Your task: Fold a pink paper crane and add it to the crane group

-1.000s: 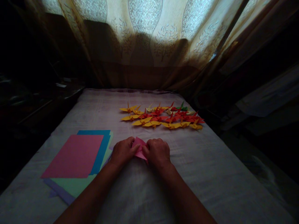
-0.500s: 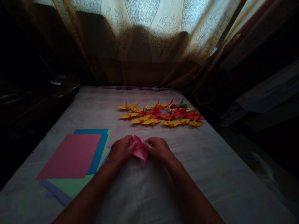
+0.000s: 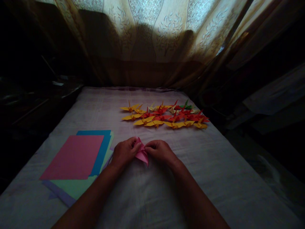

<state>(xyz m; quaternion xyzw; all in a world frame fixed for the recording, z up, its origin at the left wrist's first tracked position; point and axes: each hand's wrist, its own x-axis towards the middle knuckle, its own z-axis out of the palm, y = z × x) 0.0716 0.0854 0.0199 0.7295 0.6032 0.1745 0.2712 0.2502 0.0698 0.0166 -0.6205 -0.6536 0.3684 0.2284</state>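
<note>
A partly folded piece of pink origami paper (image 3: 142, 156) is held between my two hands above the cloth. My left hand (image 3: 124, 152) grips its left side, the thumb lying over the paper and the fingers curled behind it. With thumb and fingertips, my right hand (image 3: 160, 150) pinches the paper's right edge. One pointed flap hangs down toward me and another point rises at the top. The fingertips partly cover the folds in the middle.
To the left lies a stack of square sheets, with a pink sheet (image 3: 73, 157) above a blue sheet (image 3: 106, 140), pale green and purple ones. Several folded paper cranes (image 3: 156, 122) in yellow, red, white and green stand in rows beyond my hands. A curtain (image 3: 143, 51) hangs behind the cloth-covered surface (image 3: 100, 105).
The pink paper has become narrower, its right side drawn inward and its folds closer together. My right hand has shifted slightly left with it, while my left hand keeps its grip.
</note>
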